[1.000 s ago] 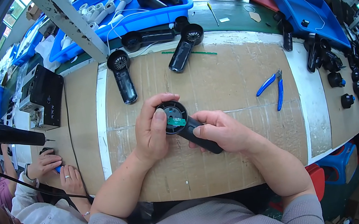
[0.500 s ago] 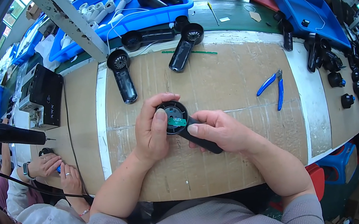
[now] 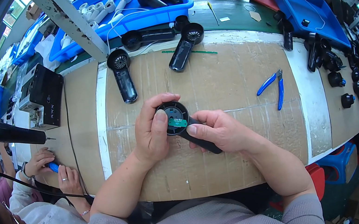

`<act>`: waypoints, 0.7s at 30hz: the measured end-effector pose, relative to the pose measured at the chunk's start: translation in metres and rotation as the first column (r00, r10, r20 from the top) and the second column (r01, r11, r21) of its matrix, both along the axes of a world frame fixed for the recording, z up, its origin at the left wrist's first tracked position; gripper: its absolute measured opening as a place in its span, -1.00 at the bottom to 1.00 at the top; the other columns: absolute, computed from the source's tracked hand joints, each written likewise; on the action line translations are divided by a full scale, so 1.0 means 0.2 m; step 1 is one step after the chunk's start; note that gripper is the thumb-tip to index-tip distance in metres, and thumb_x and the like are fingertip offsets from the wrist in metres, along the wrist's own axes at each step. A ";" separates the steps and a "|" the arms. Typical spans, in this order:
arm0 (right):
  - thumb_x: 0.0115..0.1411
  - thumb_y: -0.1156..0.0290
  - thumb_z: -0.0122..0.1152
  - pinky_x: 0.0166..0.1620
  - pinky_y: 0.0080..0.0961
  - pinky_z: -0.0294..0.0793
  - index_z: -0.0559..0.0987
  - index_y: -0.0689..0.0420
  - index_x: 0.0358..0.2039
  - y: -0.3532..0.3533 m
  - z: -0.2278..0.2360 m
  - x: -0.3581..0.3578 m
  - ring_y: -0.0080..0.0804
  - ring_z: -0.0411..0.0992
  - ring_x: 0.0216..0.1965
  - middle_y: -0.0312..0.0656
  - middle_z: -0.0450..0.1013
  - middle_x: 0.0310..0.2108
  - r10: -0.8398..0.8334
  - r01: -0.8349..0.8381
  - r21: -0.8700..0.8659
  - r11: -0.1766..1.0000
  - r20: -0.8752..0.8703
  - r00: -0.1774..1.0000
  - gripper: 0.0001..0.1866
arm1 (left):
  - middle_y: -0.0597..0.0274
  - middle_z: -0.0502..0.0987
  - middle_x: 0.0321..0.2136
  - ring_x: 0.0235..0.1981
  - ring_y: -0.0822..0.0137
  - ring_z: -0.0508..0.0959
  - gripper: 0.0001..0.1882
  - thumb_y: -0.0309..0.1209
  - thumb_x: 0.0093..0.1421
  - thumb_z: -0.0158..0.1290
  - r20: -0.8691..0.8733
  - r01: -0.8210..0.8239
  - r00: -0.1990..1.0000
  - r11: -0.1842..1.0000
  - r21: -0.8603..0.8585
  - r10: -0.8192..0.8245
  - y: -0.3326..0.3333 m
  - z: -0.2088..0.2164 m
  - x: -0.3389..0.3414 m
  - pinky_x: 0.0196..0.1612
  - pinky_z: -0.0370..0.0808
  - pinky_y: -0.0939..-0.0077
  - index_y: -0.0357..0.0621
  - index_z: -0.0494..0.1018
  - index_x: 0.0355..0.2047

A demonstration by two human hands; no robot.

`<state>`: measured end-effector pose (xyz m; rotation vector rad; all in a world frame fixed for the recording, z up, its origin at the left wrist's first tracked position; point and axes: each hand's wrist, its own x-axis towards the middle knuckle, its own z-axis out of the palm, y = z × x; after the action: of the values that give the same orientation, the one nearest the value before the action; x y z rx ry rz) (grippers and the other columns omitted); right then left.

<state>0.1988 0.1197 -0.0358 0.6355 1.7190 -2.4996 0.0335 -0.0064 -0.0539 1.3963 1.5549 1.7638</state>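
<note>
Over the cardboard-covered middle of the bench I hold a black hair-dryer-shaped housing (image 3: 206,145), its round head facing up. A green circuit board (image 3: 178,122) shows inside that head. My left hand (image 3: 151,133) is wrapped round the head's left side, thumb on the rim. My right hand (image 3: 220,130) grips the handle just below the head, thumb on top; its fingertips are partly hidden underneath. Further away lie two similar black housings, one with a slotted round end (image 3: 125,78) and one tilted to the right (image 3: 185,47).
Blue-handled cutters (image 3: 279,89) lie at right. Blue trays (image 3: 146,19) stand at the back, below a white post (image 3: 74,25). A black box (image 3: 43,96) and a powered screwdriver (image 3: 16,133) are at left, near a co-worker's hands (image 3: 69,180). Black parts (image 3: 336,79) sit at right.
My hands and the housing have barely moved. At left, the co-worker's hands have shifted apart a little, with a blue piece showing more between them.
</note>
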 end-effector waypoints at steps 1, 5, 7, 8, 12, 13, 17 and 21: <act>0.42 0.29 0.18 -0.40 -0.74 0.43 0.55 0.20 -0.06 0.00 0.00 0.00 -0.61 0.45 -0.50 -0.21 0.59 -0.42 0.000 0.000 0.006 1.000 0.007 1.000 -0.75 | 0.01 0.52 0.04 -0.12 0.26 0.54 -0.63 -0.38 0.43 -0.24 0.000 0.000 1.000 1.000 -0.004 0.000 0.00 0.00 0.00 0.01 0.49 0.45 -0.25 0.38 0.13; 0.42 0.29 0.18 -0.40 -0.74 0.43 0.55 0.20 -0.06 0.00 0.00 0.00 -0.60 0.46 -0.49 -0.21 0.59 -0.42 -0.001 0.001 0.013 1.000 0.017 1.000 -0.75 | 0.01 0.53 0.04 -0.12 0.25 0.54 -0.63 -0.38 0.43 -0.25 -0.001 0.002 1.000 1.000 -0.007 -0.002 0.00 -0.01 0.00 0.01 0.49 0.45 -0.25 0.38 0.14; 0.42 0.28 0.18 -0.40 -0.73 0.43 0.55 0.20 -0.06 0.00 0.00 0.00 -0.60 0.46 -0.49 -0.20 0.59 -0.42 -0.002 0.002 0.006 1.000 0.011 1.000 -0.75 | 0.01 0.53 0.04 -0.11 0.25 0.54 -0.62 -0.37 0.44 -0.25 -0.001 0.003 1.000 1.000 0.002 -0.003 0.00 -0.01 0.00 0.01 0.49 0.44 -0.25 0.38 0.14; 0.42 0.27 0.18 -0.40 -0.73 0.43 0.55 0.21 -0.06 0.00 0.00 0.00 -0.60 0.46 -0.49 -0.20 0.59 -0.42 -0.003 0.003 0.003 1.000 0.009 1.000 -0.74 | 0.01 0.53 0.04 -0.11 0.25 0.54 -0.62 -0.37 0.44 -0.25 0.000 0.003 1.000 1.000 0.006 -0.003 0.00 -0.01 0.00 0.01 0.49 0.44 -0.25 0.38 0.14; 0.41 0.30 0.15 -0.40 -0.72 0.43 0.55 0.21 -0.06 0.01 0.02 0.00 -0.58 0.46 -0.48 -0.19 0.59 -0.41 -0.007 0.008 -0.027 1.000 0.016 1.000 -0.75 | -0.03 0.50 0.05 0.01 0.17 0.52 -0.57 -0.23 0.49 -0.33 -0.011 0.019 1.000 0.999 -0.042 -0.019 -0.01 0.00 0.00 0.13 0.45 0.33 -0.21 0.34 0.17; 0.41 0.31 0.14 -0.40 -0.72 0.44 0.55 0.22 -0.06 0.01 0.02 0.00 -0.58 0.46 -0.48 -0.19 0.59 -0.41 -0.009 0.009 -0.038 0.999 0.018 1.000 -0.75 | -0.05 0.50 0.05 0.05 0.14 0.51 -0.54 -0.19 0.50 -0.36 -0.015 0.023 1.000 0.998 -0.058 -0.024 -0.01 0.00 0.00 0.17 0.44 0.29 -0.20 0.33 0.17; 0.38 0.33 0.12 -0.39 -0.71 0.44 0.55 0.23 -0.05 0.01 0.02 0.01 -0.57 0.46 -0.48 -0.17 0.60 -0.41 -0.014 0.016 -0.055 0.998 0.026 1.000 -0.74 | -0.05 0.50 0.05 0.05 0.15 0.52 -0.54 -0.18 0.51 -0.37 -0.022 0.019 1.000 0.998 -0.059 -0.020 -0.01 0.01 0.00 0.16 0.45 0.30 -0.20 0.33 0.18; 0.34 0.35 0.11 -0.39 -0.71 0.44 0.54 0.24 -0.04 0.01 0.02 0.01 -0.56 0.46 -0.48 -0.15 0.60 -0.40 -0.019 0.021 -0.075 0.997 0.035 0.999 -0.72 | -0.03 0.51 0.04 -0.02 0.19 0.53 -0.57 -0.24 0.50 -0.33 0.002 0.010 1.000 0.999 -0.035 -0.010 0.00 0.00 0.00 0.09 0.47 0.37 -0.22 0.35 0.17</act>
<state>0.1999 0.1226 -0.0324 0.6887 1.6058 -2.5378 0.0336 -0.0059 -0.0534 1.3829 1.5679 1.7230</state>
